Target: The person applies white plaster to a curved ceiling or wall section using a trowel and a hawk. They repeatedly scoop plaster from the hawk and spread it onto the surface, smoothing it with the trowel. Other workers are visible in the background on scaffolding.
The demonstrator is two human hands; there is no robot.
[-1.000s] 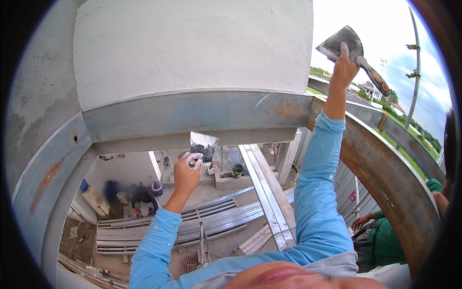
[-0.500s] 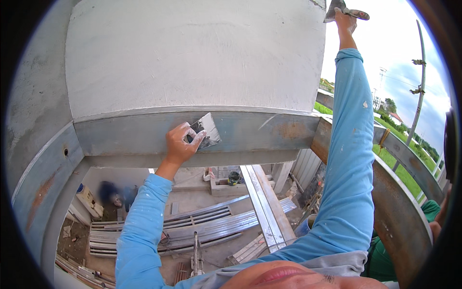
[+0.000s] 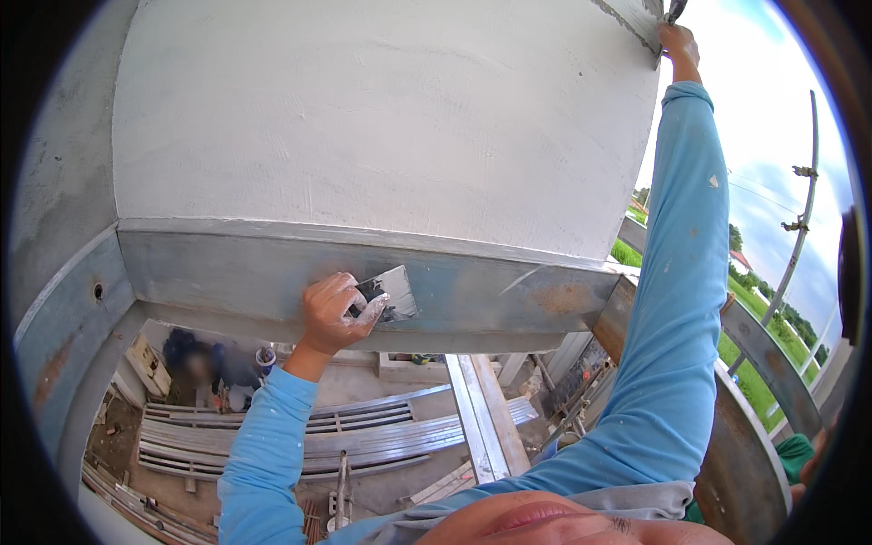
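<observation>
My left hand is closed around the dark handle of a putty knife, whose wide blade carries whitish filler. That blade is in front of the grey steel beam under the wall. High at the upper right, my outstretched right hand grips a second putty knife by the top corner of the white plastered wall. Most of this tool is hidden by the hand and the frame's edge. A rough grey strip runs along the wall's upper edge there.
Rusty steel beams frame the right side. Far below lie stacked metal profiles and a long metal channel. A person is down at the left; someone's green sleeve shows at the right edge.
My right hand has come in against the wall's upper corner, its knife turning from sideways to upright. The view has shifted, showing more of the wall's top edge. My left hand keeps its grip.
</observation>
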